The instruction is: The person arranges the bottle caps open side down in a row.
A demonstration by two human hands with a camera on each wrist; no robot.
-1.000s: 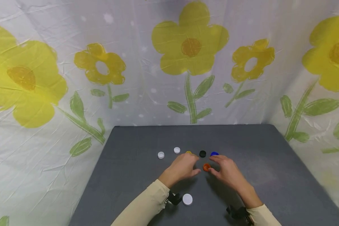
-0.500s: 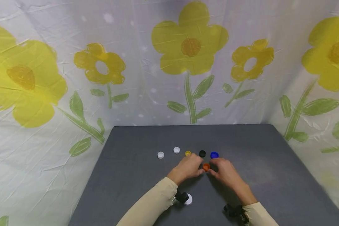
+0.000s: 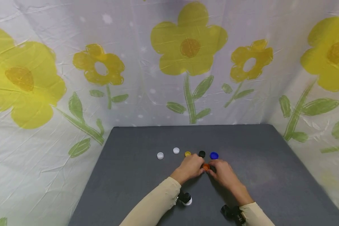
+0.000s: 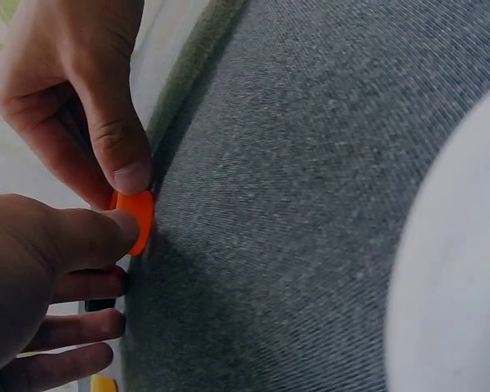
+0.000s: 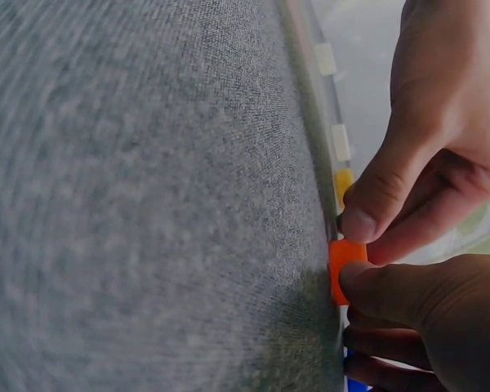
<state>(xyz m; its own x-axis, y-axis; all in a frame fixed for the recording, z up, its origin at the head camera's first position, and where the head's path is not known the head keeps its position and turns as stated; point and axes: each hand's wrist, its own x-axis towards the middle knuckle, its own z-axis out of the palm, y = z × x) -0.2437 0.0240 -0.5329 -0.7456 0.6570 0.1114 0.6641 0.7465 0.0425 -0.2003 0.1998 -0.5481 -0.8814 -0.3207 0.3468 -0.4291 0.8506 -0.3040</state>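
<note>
An orange bottle cap (image 3: 206, 167) lies on the dark grey table between both hands, hollow side up in the head view. From its left, my left hand (image 3: 190, 165) pinches it between thumb and fingers. My right hand (image 3: 223, 172) grips the cap from the right, its thumb (image 5: 384, 286) against the near side. In the left wrist view, both thumbs meet at the orange cap (image 4: 142, 219), partly covering it. Just behind the hands lie a black cap (image 3: 201, 153) and a blue cap (image 3: 214, 155).
A yellow cap (image 3: 187, 153) and two white caps, one farther back (image 3: 176, 150), the other at the left (image 3: 160, 155), continue the row. A larger white lid (image 3: 188, 203) sits under the left wrist camera (image 3: 185, 197), partly hidden. Flower-printed curtain (image 3: 141, 94) surrounds the grey table (image 3: 130, 185).
My left hand has moved right to the orange cap, uncovering the yellow cap. My right hand's fingers have drawn in around the orange cap, and the blue cap is more exposed.
</note>
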